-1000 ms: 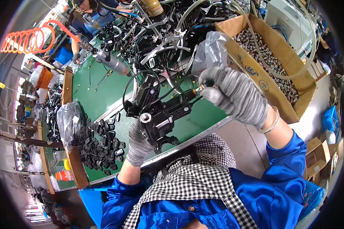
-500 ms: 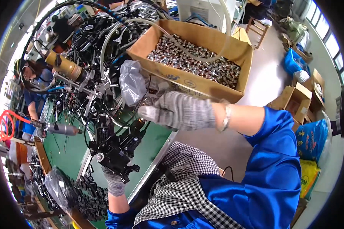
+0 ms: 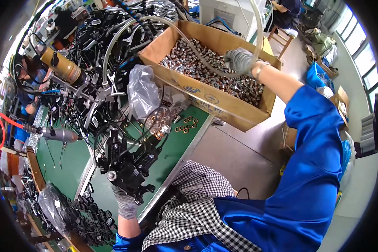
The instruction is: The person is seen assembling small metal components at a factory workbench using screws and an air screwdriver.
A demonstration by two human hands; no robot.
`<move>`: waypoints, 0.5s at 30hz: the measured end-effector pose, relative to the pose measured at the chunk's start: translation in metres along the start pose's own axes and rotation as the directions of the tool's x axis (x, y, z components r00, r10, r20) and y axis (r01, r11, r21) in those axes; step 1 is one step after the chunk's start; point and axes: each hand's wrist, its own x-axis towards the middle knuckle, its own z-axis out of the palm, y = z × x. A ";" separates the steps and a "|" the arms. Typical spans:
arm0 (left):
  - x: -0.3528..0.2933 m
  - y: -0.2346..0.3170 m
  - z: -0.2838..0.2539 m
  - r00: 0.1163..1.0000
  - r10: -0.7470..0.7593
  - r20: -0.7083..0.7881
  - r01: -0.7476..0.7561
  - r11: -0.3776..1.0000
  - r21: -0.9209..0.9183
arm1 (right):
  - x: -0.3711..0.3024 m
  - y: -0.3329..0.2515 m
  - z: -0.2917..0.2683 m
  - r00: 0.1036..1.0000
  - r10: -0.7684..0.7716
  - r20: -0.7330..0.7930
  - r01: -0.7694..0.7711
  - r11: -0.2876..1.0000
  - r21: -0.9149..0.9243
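Observation:
My left hand (image 3: 125, 200), in a grey knit glove, grips a bundle of black metal parts with cables (image 3: 128, 172) from below; its fingers are mostly hidden. A shiny silver-and-copper fitting (image 3: 162, 131) sits at the upper end of one black part. Reaching into a cardboard box (image 3: 239, 115), my gloved right hand (image 3: 240, 61) is at the heap of small metal fittings (image 3: 214, 63). Its fingers are blurred among them, so their grip does not show. Beside the box, several copper-coloured rings (image 3: 186, 126) lie on the green tabletop (image 3: 172, 157).
A clear plastic bag (image 3: 143, 92) and a pile of black parts (image 3: 88, 50) lie left of the box. A clear hose (image 3: 185, 35) arches over it. A brass-coloured cylinder tool (image 3: 63, 65) and a silver air tool (image 3: 59, 133) with red coiled hose stand left. A metal edge (image 3: 185, 157) borders the table.
My right hand has left the silver fitting at the black parts and moved up and right into the box. The loose rings are now uncovered. My left hand keeps its hold.

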 end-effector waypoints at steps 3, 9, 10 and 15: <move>-0.002 0.025 0.013 0.998 -0.017 0.054 0.016 1.000 0.007 | 0.020 -0.010 0.011 0.990 0.108 0.095 -0.096 0.988 -0.123; -0.006 0.001 0.005 0.986 -0.169 -0.013 0.160 0.953 -0.256 | 0.038 -0.008 0.047 0.971 0.228 -0.069 -0.237 0.954 -0.183; -0.008 -0.003 0.001 0.989 -0.149 -0.002 0.145 0.969 -0.201 | 0.038 -0.006 0.052 0.969 0.233 -0.087 -0.244 0.957 -0.155; -0.009 0.032 0.009 0.956 -0.131 0.263 0.293 0.390 -0.873 | 0.045 0.007 0.050 0.996 0.064 -0.070 -0.081 0.956 -0.282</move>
